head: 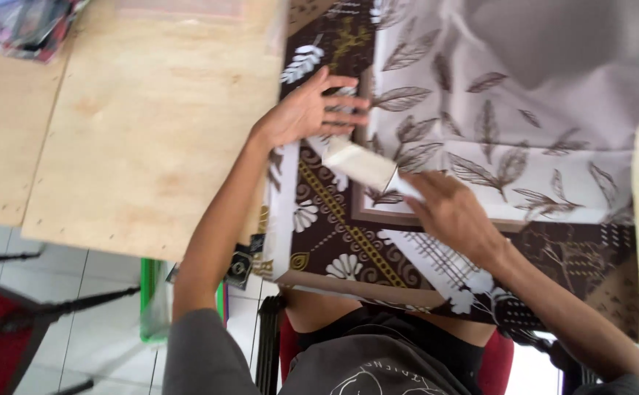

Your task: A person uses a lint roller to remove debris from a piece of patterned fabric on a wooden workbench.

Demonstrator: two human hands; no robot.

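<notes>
Left hand (308, 113) pressing flat with spread fingers on patterned cloth (495, 124); right hand (447, 212) gripping white roll (360, 164), partly across.

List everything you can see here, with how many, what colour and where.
Patterned cloth: one, brown and cream, spread over the table edge.
Leaf-print cloth: one, pale grey with brown leaves, lying on top, right.
White roll-shaped object: one, white, centre, in the right hand.
Wooden table: one, light wood, left.
Chair: one, red with a dark frame, bottom left.
Tiled floor: white, below.
Left hand: flat on the cloth.
Right hand: fingers on the white object.
</notes>
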